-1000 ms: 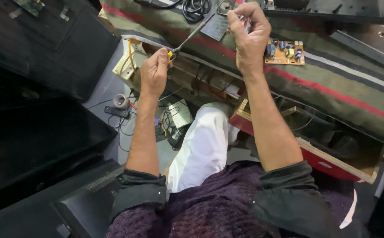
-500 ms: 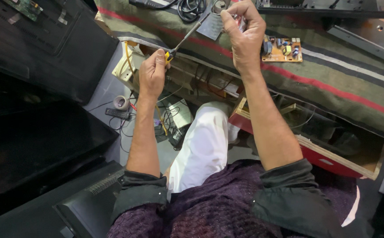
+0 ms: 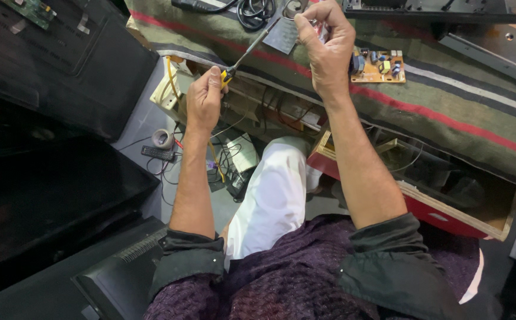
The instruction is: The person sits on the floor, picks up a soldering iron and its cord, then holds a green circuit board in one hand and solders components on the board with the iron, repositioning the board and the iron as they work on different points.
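Observation:
My left hand (image 3: 203, 99) grips a screwdriver (image 3: 247, 53) with a yellow and black handle; its metal shaft points up and right toward a small grey metal piece (image 3: 281, 34). My right hand (image 3: 328, 42) is closed around that piece and a small red and silver part at the top of the view. Both hands hover over a striped blanket (image 3: 447, 101) that covers the workbench. An orange circuit board (image 3: 379, 65) with several components lies on the blanket just right of my right hand.
Black cables (image 3: 252, 9) coil on the blanket at the top. Under the bench are a white power strip (image 3: 166, 89), tangled wires, a roll of tape (image 3: 163, 138) and a dark remote (image 3: 158, 153). A red wooden drawer (image 3: 447, 207) sits at right. Black panels (image 3: 50, 195) fill the left.
Both hands and the bench have shifted slightly in the view. The right hand has tilted and drawn the small piece closer to the screwdriver tip.

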Action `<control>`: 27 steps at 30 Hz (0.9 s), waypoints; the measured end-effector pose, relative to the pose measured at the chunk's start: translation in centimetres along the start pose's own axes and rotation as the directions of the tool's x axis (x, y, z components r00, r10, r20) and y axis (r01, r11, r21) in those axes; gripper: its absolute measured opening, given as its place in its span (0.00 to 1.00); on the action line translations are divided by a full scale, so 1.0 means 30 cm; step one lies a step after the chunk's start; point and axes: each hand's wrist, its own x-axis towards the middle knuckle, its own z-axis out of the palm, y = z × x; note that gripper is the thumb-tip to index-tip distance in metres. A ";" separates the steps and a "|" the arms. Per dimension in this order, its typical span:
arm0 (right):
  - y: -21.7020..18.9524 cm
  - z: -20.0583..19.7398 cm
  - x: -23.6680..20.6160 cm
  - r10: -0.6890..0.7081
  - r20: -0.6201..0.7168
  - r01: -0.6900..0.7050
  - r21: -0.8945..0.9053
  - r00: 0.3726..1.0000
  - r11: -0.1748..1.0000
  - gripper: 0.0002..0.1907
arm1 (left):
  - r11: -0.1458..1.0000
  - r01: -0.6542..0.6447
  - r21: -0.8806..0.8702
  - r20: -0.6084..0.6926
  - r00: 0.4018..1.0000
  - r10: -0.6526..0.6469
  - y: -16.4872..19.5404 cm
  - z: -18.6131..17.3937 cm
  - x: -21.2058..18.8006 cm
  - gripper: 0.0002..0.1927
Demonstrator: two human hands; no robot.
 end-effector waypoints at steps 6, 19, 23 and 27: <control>-0.010 0.003 0.002 0.000 0.009 0.000 -0.027 1.000 1.000 0.06 | 0.999 0.029 -0.036 0.016 0.999 -0.028 -0.002 0.004 0.000 0.27; 0.040 -0.041 0.013 0.013 0.003 -0.013 -0.058 1.000 0.998 0.07 | 0.998 0.007 0.070 0.020 1.000 -0.008 0.013 -0.010 -0.011 0.19; 0.041 -0.054 0.011 0.070 0.045 -0.070 0.007 0.997 0.998 0.07 | 0.996 -0.090 -0.012 0.014 0.996 0.090 0.051 -0.019 -0.023 0.18; 0.040 -0.059 0.013 0.071 0.078 -0.070 -0.014 0.994 0.997 0.07 | 0.982 0.050 0.180 0.002 0.999 -0.052 0.095 -0.017 -0.044 0.21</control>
